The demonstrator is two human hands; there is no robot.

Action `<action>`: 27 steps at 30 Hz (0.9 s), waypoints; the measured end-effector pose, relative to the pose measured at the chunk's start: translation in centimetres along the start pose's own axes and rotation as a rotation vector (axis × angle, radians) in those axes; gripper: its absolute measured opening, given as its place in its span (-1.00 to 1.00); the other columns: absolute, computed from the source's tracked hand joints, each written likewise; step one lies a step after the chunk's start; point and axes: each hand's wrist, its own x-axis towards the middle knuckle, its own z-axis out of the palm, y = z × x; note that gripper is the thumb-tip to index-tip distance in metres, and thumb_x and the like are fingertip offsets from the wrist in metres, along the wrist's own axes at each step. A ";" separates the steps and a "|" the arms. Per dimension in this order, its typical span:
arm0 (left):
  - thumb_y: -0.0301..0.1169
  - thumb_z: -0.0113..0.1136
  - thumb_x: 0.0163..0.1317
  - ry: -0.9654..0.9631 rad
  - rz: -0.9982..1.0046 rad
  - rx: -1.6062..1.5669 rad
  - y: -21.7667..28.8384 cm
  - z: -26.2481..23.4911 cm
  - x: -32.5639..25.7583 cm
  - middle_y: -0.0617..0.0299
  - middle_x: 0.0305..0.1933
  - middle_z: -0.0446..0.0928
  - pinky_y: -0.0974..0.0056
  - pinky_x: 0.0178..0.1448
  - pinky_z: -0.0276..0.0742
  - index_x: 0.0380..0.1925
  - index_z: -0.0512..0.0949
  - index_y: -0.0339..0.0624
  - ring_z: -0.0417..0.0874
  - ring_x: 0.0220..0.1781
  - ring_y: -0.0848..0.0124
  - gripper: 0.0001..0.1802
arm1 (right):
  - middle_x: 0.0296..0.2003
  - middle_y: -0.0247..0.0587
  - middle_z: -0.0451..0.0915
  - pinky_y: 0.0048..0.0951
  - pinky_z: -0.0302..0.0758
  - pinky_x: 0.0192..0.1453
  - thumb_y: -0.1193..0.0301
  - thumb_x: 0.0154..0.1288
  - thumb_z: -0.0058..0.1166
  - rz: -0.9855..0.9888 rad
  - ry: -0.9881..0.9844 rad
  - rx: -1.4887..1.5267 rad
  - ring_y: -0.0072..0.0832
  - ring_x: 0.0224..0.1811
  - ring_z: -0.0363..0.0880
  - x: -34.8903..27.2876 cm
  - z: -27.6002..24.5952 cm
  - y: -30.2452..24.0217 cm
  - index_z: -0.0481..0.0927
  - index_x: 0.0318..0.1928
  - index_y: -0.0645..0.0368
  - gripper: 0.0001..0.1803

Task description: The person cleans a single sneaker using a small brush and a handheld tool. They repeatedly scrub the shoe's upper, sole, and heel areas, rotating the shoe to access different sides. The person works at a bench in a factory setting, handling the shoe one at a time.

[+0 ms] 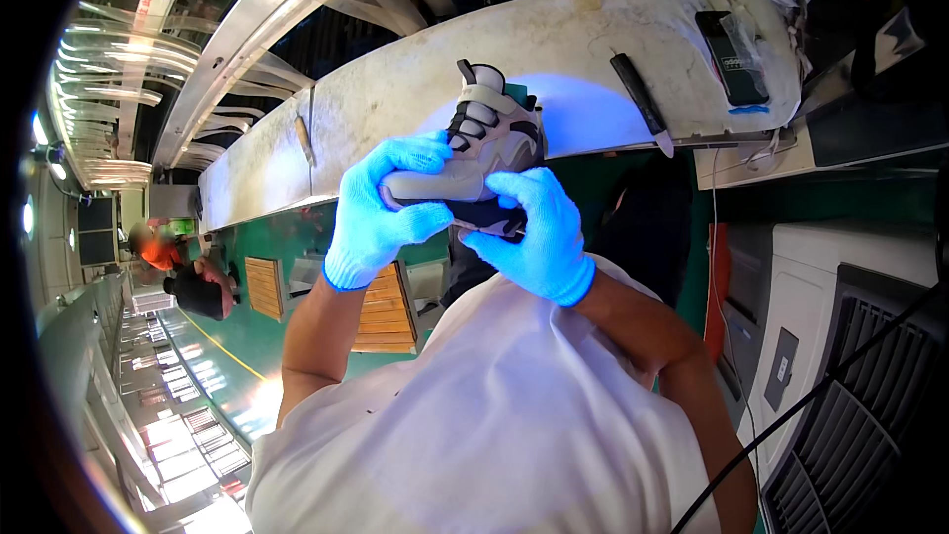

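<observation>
Between my two gloved hands is a grey and black sneaker [502,143], its laced upper and collar pointing away from me over the bench edge. My left hand [381,203] grips the sneaker's left end, with the fingers over the top and the thumb below along the sole side. Closed on the sole side at the right is my right hand [539,237], thumb and fingers pressed to the shoe. Both gloves look bright blue under a bluish light. A teal patch shows at the shoe's collar. The underside of the sole is mostly hidden.
On the pale workbench [395,79] lie a black-handled knife [643,99] and a phone-like black device [733,57], both to the right. A thin wooden-handled tool [303,138] rests at the left. Slatted wooden pieces [386,311] stand below. Two people [203,282] are far left.
</observation>
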 end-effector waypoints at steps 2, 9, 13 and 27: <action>-0.41 0.74 0.03 -0.010 0.009 0.026 0.3 0.0 0.1 0.02 0.29 0.75 -0.06 0.69 0.48 0.05 0.74 -0.24 0.63 0.58 0.10 -0.45 | -0.02 -0.07 0.62 -0.10 0.71 -0.03 0.33 -0.01 0.83 0.010 0.021 0.004 -0.08 -0.07 0.69 0.0 0.3 0.6 0.57 0.29 0.12 -0.13; -0.44 0.74 0.02 -0.024 0.010 -0.010 -0.2 -0.5 0.3 0.02 0.27 0.77 -0.05 0.68 0.49 0.02 0.72 -0.23 0.65 0.55 0.11 -0.46 | -0.05 -0.13 0.62 -0.24 0.71 -0.13 0.30 -0.02 0.87 -0.005 0.036 -0.020 -0.22 -0.17 0.72 1.3 0.7 1.5 0.57 0.26 0.09 -0.13; -0.44 0.77 0.00 -0.018 -0.030 0.215 2.3 -0.6 0.7 0.04 0.25 0.76 0.05 0.53 0.64 0.02 0.72 -0.24 0.75 0.39 0.19 -0.44 | -0.04 -0.13 0.63 -0.22 0.72 -0.09 0.29 -0.03 0.87 0.055 -0.028 -0.005 -0.19 -0.12 0.74 2.1 1.4 1.8 0.58 0.26 0.11 -0.13; -0.43 0.82 -0.05 -0.017 -0.136 0.454 2.9 -1.6 3.1 0.05 0.22 0.78 0.16 0.35 0.75 0.00 0.70 -0.29 0.81 0.21 0.32 -0.40 | -0.04 -0.12 0.61 -0.16 0.70 -0.03 0.19 0.00 0.85 0.116 0.011 -0.073 -0.20 -0.10 0.71 1.4 1.5 2.9 0.55 0.39 0.12 -0.02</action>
